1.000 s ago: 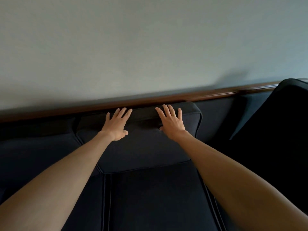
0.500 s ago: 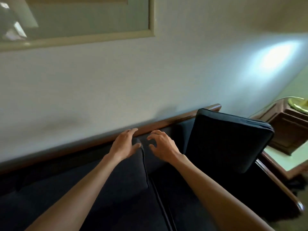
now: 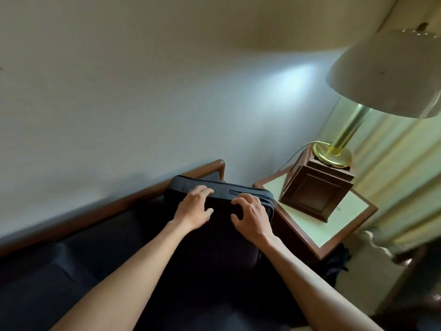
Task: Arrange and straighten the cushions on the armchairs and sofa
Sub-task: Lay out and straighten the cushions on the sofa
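Note:
A dark navy back cushion (image 3: 222, 237) stands on edge at the right end of the sofa (image 3: 59, 278), its zipped top edge facing up. My left hand (image 3: 194, 207) rests on the cushion's top left part, fingers curled over the edge. My right hand (image 3: 250, 215) is on the top right part, fingers bent and pressing into the fabric. Both hands grip the cushion near its upper edge. The cushion's lower part is lost in shadow between my forearms.
The sofa's wooden back rail (image 3: 133, 199) runs along the wall. To the right stands a wooden side table (image 3: 343, 223) with a pale top, a dark wooden box (image 3: 315, 194) and a brass lamp (image 3: 334, 151) with a wide shade. Curtains (image 3: 405, 182) hang at the far right.
My view and both hands have swung right, from the middle back cushion to the upright cushion at the sofa's right end. Both hands have now taken hold of its top edge.

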The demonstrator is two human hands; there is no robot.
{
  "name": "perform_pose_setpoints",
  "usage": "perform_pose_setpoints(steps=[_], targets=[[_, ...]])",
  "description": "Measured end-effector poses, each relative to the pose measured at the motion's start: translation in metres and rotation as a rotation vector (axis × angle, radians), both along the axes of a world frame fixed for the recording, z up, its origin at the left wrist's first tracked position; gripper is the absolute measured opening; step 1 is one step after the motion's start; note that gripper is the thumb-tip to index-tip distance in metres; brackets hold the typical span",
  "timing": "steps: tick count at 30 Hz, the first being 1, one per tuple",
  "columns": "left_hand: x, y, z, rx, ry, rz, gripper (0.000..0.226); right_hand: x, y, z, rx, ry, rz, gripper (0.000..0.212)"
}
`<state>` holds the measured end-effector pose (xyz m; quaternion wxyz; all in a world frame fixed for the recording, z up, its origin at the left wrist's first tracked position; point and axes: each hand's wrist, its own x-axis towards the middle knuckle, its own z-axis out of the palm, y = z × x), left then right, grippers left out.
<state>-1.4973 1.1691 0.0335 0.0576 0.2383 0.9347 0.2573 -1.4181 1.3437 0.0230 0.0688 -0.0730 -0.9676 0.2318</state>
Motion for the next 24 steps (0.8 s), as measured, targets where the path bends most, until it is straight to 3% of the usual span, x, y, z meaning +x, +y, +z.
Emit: perform_pose_setpoints(steps=[2,6,10,15,17,19,21,24], targets=[[-0.007,0.023,-0.009,-0.073,0.037,-0.022,0.063,-0.014,0.024,-0.004,0.092,-0.014,0.016,0.057],[-0.022,0.047,-0.027,-0.236,0.015,-0.025,0.085,-0.055,0.050,-0.005,0.222,-0.222,0.134,0.102],[-0.013,0.050,-0.049,-0.307,-0.001,-0.016,0.096,-0.083,0.055,-0.013,0.273,-0.366,0.206,0.128],[-0.009,0.038,-0.053,-0.205,0.162,-0.021,0.088,-0.077,0.061,-0.029,0.293,-0.393,0.212,0.123],[-0.014,0.021,-0.049,-0.142,0.234,0.116,0.102,-0.066,0.067,-0.034,0.265,-0.343,0.220,0.117],[-0.016,-0.003,-0.053,-0.067,0.095,0.392,0.138,-0.054,0.072,-0.037,0.254,-0.299,0.227,0.114],[-0.013,-0.027,-0.067,0.053,-0.114,0.573,0.159,-0.044,0.073,-0.038,0.254,-0.273,0.229,0.112],[-0.008,-0.047,-0.090,0.414,-0.391,0.510,0.160,-0.029,0.071,-0.039,0.235,-0.259,0.244,0.111]])
